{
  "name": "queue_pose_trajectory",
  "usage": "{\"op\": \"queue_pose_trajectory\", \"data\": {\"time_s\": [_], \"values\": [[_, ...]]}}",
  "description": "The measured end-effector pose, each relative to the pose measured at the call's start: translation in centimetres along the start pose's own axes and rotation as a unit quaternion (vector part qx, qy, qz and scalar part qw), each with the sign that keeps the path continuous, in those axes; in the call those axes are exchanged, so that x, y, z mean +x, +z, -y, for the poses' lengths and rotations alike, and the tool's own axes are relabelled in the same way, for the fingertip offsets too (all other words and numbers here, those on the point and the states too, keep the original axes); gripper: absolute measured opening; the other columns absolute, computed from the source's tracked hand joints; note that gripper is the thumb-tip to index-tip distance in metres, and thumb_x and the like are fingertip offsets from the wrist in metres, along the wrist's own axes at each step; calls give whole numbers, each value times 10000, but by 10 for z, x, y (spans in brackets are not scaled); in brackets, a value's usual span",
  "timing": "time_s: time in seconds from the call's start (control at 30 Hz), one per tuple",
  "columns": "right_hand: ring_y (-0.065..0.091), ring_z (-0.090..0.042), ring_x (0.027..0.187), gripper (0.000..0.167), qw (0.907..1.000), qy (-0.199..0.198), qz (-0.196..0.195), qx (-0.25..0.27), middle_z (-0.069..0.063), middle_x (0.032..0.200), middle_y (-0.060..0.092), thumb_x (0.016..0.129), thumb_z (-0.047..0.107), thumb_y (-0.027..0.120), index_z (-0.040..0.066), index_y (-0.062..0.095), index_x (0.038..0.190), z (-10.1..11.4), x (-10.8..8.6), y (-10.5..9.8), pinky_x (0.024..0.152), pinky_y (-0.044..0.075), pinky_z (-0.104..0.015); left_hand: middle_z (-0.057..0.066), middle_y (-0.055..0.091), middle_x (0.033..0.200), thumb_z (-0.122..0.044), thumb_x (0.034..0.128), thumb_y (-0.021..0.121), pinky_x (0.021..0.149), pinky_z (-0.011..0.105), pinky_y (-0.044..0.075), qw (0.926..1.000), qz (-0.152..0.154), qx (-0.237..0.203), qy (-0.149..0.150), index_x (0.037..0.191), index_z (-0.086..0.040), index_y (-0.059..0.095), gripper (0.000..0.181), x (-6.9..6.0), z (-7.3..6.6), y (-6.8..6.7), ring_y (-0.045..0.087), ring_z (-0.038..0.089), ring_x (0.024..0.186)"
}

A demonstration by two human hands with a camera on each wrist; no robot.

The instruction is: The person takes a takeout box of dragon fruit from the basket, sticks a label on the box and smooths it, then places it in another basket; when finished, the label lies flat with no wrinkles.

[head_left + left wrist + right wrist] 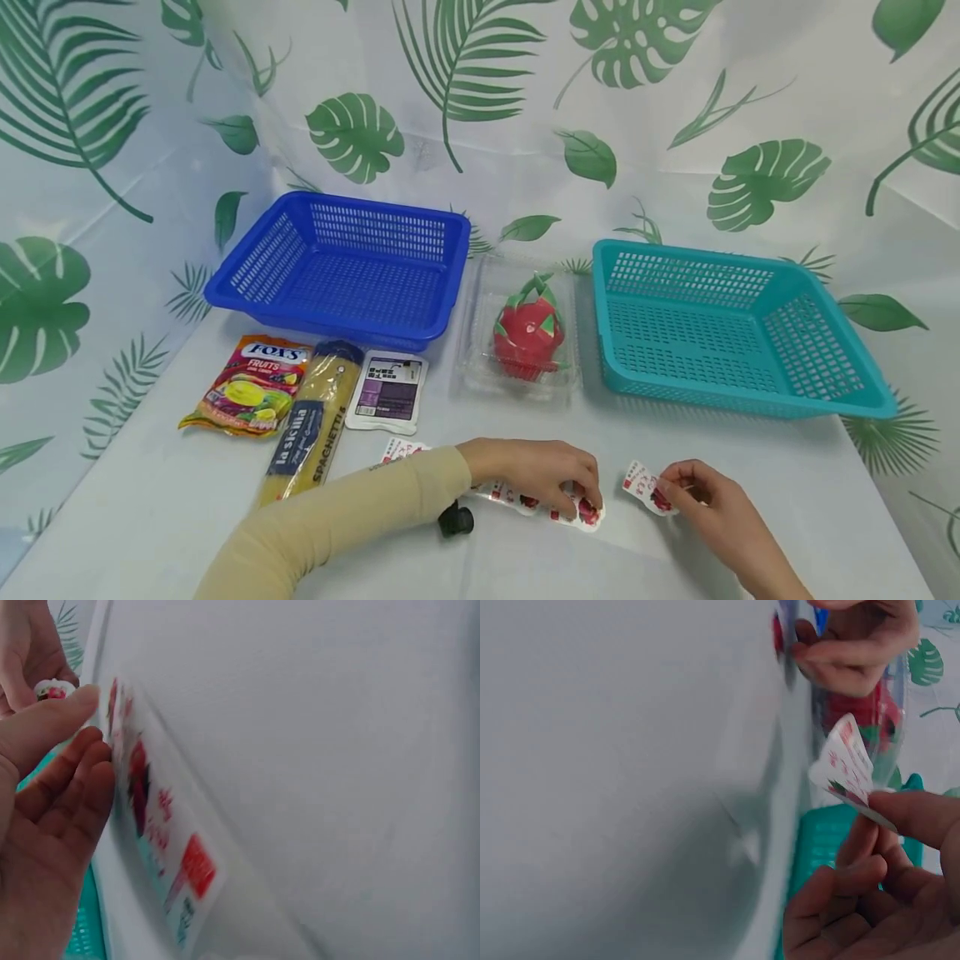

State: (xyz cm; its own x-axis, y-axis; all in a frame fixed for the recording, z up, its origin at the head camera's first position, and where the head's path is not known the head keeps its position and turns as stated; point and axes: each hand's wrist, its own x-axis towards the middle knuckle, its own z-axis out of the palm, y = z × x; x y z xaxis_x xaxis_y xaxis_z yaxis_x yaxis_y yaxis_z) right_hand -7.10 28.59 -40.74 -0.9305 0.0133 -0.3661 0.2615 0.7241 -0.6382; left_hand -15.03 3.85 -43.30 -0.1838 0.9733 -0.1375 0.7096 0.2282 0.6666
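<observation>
My right hand (708, 504) pinches a small white card (649, 489) with a red picture and red lettering between thumb and finger, lifted off the table; the right wrist view shows this card (844, 761) tilted. My left hand (543, 475) is over a row of similar white cards (517, 498) lying flat. Its fingertips (97, 776) are at the edge of one card (169, 847), thumb and fingers apart and loosely bent. The sleeve and left hand partly hide the row, with one more card (401, 448) showing beyond the forearm.
A blue basket (352, 329) stands back left, a teal basket (738, 404) at right. Between them is a clear plastic box with a red dragon fruit (528, 333). At left lie a candy bag (251, 387), spaghetti pack (318, 417) and purple-white packet (387, 392). A black object (456, 521) is near the sleeve.
</observation>
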Motion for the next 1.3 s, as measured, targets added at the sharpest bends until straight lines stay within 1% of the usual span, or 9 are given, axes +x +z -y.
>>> {"op": "queue_pose_trajectory", "data": {"time_s": [0.23, 0.33, 0.47, 0.6, 0.83, 1.0, 1.07, 1.17, 1.3], "values": [[548, -102, 696, 156, 9906, -1244, 410, -398, -2, 798, 609, 944, 218, 663, 70, 632, 982, 12, 5, -17, 586, 456, -242, -25, 597, 1116, -168, 949, 660, 797, 49, 428, 9944, -1023, -254, 77, 1200, -112, 694, 259, -3, -6, -12, 532, -27, 955], [519, -72, 664, 116, 9793, -1815, 706, -546, 34, 768, 586, 946, 194, 660, 85, 624, 963, 16, 9, -22, 565, 438, -236, -11, 554, 1133, -172, 950, 659, 807, 51, 432, 9892, -1446, -218, 92, 1188, -119, 704, 249, -2, -8, -15, 517, -5, 985], [487, -51, 627, 81, 9638, -2384, 1046, -579, 71, 752, 572, 956, 171, 644, 95, 617, 951, 20, 14, -26, 526, 405, -236, -21, 520, 1147, -177, 946, 663, 828, 65, 435, 9849, -1709, -257, 105, 1165, -144, 721, 229, -2, -8, -16, 481, -16, 1030], [476, -51, 620, 91, 9590, -2465, 1283, -551, 71, 744, 564, 960, 197, 641, 114, 613, 938, 28, 16, -28, 510, 391, -242, -13, 537, 1130, -150, 944, 663, 819, 64, 441, 9841, -1719, -396, 225, 1155, -126, 727, 222, -1, -8, -16, 481, -21, 1022], [543, -97, 659, 85, 9560, -2478, 1524, -363, 50, 807, 601, 978, 185, 614, 107, 612, 946, 35, 19, -27, 569, 454, -241, -6, 636, 1053, -106, 953, 643, 773, 58, 454, 9817, -1787, -539, 386, 1139, -76, 725, 206, 1, -9, -15, 520, -72, 903], [566, -137, 681, 76, 9559, -2534, 1456, -291, 45, 823, 618, 980, 171, 610, 100, 624, 959, 37, 21, -26, 600, 476, -242, -42, 656, 1000, -128, 943, 662, 770, 61, 462, 9738, -2140, -768, 88, 1091, -92, 732, 167, 2, -10, -13, 545, -104, 865], [576, -133, 703, 86, 9593, -2493, 1297, -278, 34, 844, 630, 973, 177, 621, 92, 633, 982, 39, 22, -25, 619, 490, -244, -60, 659, 994, -133, 943, 663, 776, 58, 460, 9685, -2328, -863, -166, 1080, -103, 734, 157, 2, -10, -12, 551, -104, 869], [584, -94, 759, 168, 9678, -2375, 743, -389, 9, 930, 657, 960, 213, 644, 73, 651, 1053, 43, 22, -23, 647, 508, -250, -65, 676, 988, -124, 943, 662, 774, 68, 464, 9537, -2740, -1127, -515, 1065, -104, 736, 144, 2, -11, -10, 559, -84, 861], [585, -51, 843, 280, 9733, -2212, -346, -499, -49, 1117, 640, 962, 235, 645, 69, 623, 1187, 47, 20, -19, 682, 515, -217, -58, 687, 972, -110, 940, 663, 752, 101, 492, 9198, -3397, -1782, -819, 1074, -91, 727, 150, 2, -15, -9, 584, -66, 777]]}}
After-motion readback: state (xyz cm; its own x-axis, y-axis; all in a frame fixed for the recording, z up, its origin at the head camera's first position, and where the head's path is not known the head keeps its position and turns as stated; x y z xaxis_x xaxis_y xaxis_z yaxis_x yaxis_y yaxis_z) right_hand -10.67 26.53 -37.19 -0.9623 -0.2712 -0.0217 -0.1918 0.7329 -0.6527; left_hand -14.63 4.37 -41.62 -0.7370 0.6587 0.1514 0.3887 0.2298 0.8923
